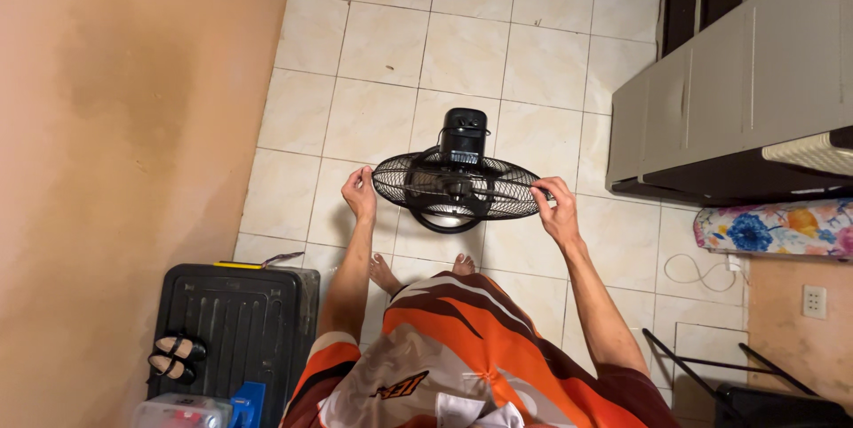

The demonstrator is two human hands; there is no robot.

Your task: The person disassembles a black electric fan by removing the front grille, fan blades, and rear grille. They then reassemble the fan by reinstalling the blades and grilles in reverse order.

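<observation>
Fan [453,181] between left hand [360,192] and right hand [556,207], both gripping its black grille rim.

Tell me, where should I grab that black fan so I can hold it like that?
Grip the black fan by the rim of its round wire cage, one hand on each side. The left hand and right hand pinch opposite edges there. The rim is thin enough to close fingers around, and two sides probably balance the heavy motor behind.
</observation>
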